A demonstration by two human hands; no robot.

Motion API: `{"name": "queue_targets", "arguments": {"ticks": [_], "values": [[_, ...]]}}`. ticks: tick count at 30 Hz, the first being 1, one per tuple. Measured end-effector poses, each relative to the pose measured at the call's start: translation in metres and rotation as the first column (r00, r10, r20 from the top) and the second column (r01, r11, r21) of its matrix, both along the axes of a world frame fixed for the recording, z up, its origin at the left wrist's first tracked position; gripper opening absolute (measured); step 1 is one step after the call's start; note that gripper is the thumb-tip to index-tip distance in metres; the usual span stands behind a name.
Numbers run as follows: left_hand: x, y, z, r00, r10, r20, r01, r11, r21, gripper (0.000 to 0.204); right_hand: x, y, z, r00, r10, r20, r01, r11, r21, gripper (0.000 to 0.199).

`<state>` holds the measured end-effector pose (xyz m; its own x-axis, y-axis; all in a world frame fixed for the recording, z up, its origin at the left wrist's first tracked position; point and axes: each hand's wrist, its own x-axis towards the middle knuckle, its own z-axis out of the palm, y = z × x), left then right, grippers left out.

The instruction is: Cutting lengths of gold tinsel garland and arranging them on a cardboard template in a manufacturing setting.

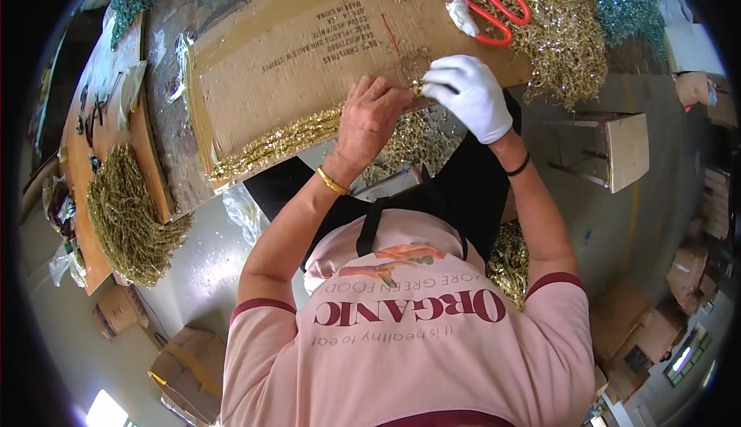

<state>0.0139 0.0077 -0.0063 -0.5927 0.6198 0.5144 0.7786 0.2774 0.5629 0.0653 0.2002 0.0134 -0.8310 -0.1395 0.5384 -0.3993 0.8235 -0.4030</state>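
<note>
Nearest us, both forearms reach up and bend in toward the tabletop (166, 172) edge, where our bare left hand (370, 118) and white-gloved right hand (467, 91) meet, each grip pinched shut on the gold tinsel strand (309, 135). It lies along the near edge of the flattened cardboard (309, 57). We judge it light, limp and apt to shed, best pinched at its core; beyond lie red-handled scissors (498, 10).

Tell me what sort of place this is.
Probably a small craft workshop: heaps of gold tinsel, a flattened cardboard sheet as work surface, orange-handled scissors, and cardboard boxes on the concrete floor.

both hands (421, 107) pinching gold tinsel (278, 143), cardboard (309, 57)
</note>
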Motion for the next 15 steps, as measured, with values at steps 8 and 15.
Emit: {"name": "queue_targets", "arguments": {"ticks": [8,15], "values": [[0.007,-0.008,-0.001,1.0,-0.02,0.012,0.02,1.0,-0.001,0.012,-0.035,0.074,0.017,0.911,-0.413,-0.013,0.413,0.91,-0.023,0.021],[0.004,-0.008,-0.002,0.999,-0.027,0.034,0.028,1.0,-0.009,0.015,-0.078,0.075,0.037,0.619,-0.645,0.448,0.45,0.759,0.471,0.044]]}}
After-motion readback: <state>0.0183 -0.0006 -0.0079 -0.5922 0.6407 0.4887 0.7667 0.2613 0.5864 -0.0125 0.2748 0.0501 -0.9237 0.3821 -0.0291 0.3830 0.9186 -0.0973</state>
